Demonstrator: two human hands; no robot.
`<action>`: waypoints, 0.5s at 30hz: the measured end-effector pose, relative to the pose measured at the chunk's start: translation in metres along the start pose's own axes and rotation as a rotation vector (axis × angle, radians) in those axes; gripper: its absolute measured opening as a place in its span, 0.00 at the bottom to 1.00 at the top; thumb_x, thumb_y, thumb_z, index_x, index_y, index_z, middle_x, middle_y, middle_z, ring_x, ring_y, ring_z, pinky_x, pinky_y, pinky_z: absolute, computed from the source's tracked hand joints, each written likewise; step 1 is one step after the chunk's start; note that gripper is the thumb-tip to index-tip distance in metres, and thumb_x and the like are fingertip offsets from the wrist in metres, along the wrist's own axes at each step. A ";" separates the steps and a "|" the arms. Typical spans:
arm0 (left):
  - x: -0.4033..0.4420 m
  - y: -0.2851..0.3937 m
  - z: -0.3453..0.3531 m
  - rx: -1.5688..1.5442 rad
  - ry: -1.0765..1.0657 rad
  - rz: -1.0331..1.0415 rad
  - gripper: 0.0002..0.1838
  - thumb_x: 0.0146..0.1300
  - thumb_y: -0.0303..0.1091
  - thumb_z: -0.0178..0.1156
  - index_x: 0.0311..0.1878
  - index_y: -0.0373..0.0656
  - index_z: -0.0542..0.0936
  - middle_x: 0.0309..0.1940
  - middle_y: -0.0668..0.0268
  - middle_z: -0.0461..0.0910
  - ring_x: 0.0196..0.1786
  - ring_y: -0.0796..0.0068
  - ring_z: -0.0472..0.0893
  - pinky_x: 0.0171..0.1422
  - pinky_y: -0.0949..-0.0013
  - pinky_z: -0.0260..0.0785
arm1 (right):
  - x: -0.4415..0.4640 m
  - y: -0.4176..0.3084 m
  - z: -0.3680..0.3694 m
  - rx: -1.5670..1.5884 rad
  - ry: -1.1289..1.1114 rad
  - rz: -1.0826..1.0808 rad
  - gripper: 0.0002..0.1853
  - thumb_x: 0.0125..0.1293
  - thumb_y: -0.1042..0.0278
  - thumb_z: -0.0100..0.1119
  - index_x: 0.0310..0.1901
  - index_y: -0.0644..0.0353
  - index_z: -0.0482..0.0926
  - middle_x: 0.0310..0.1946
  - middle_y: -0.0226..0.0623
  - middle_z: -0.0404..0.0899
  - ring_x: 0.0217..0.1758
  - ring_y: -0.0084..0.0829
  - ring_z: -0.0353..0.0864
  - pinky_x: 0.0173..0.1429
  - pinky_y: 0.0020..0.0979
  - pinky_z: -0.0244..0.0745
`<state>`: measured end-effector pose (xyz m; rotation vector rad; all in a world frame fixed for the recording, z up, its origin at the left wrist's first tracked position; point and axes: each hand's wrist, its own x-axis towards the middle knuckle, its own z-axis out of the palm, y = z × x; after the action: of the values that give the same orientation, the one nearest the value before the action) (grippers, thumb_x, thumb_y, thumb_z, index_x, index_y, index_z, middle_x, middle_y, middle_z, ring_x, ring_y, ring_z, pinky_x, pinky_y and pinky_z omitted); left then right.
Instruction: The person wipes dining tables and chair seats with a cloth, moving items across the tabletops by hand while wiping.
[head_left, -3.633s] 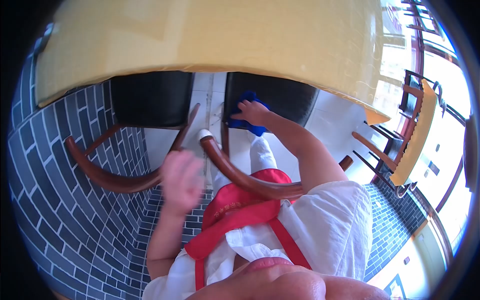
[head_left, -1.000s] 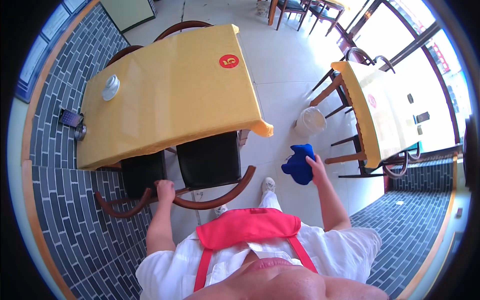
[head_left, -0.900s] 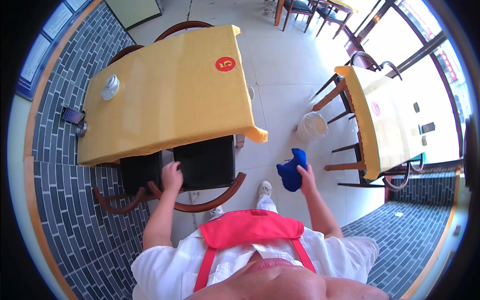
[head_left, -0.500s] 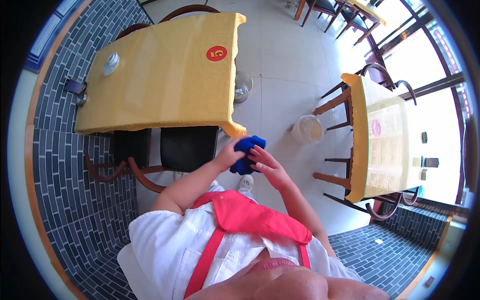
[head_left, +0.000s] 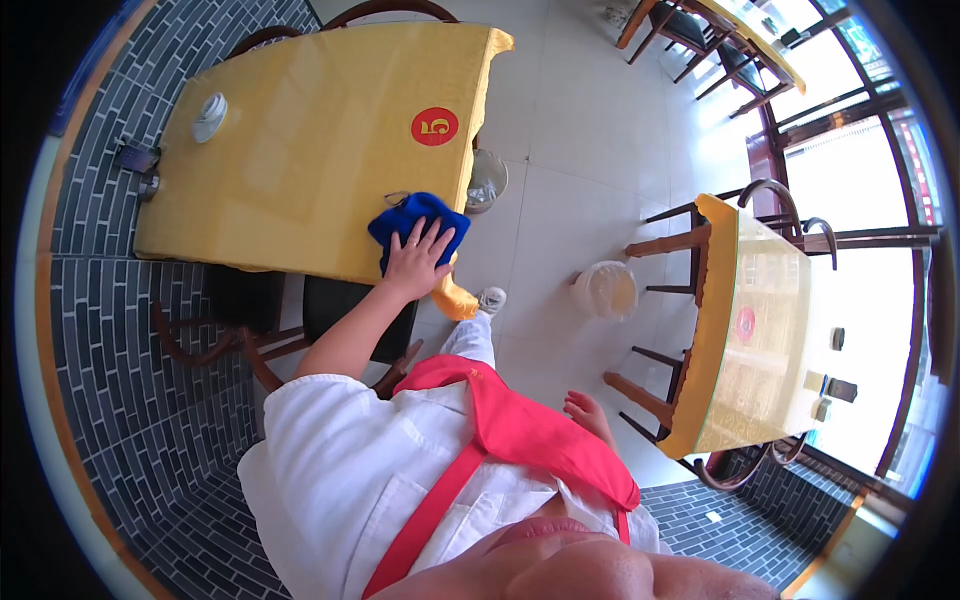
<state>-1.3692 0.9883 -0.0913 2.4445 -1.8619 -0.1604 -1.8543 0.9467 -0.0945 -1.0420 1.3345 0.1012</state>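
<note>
A blue cloth (head_left: 420,222) lies bunched near the front right corner of the yellow-covered table (head_left: 290,170). My left hand (head_left: 415,265) rests flat on it from above, its fingers spread over the fabric. A thin dark loop sticks out at the cloth's far edge. My right hand (head_left: 588,410) hangs low beside the red apron (head_left: 530,430), away from any table. Its fingers are slightly bent and apart, with nothing visible in them; part of this hand is hidden behind my body.
White dishes (head_left: 209,118) are stacked toward the table's left end. Black-seated chairs (head_left: 350,315) stand along the near side. One waste bin (head_left: 487,180) is by the table's right end; another bin (head_left: 607,290) stands before a second table (head_left: 755,330) on the right.
Both hands were together in the air around the blue cloth. My left hand has carried it forward and left onto the tabletop; my right hand has let go and dropped to my side.
</note>
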 end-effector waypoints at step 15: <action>0.439 -0.135 -0.009 0.015 -0.007 -0.218 0.32 0.70 0.62 0.39 0.76 0.72 0.54 0.78 0.76 0.49 0.80 0.68 0.48 0.76 0.35 0.40 | 0.063 -0.124 -0.070 0.077 0.193 0.223 0.21 0.69 0.66 0.59 0.62 0.57 0.73 0.53 0.31 0.79 0.51 0.25 0.79 0.51 0.28 0.72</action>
<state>-1.1232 0.6009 -0.1169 2.6556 -1.5997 -0.1660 -1.8130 0.7991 -0.0687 -0.8519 1.6157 0.1176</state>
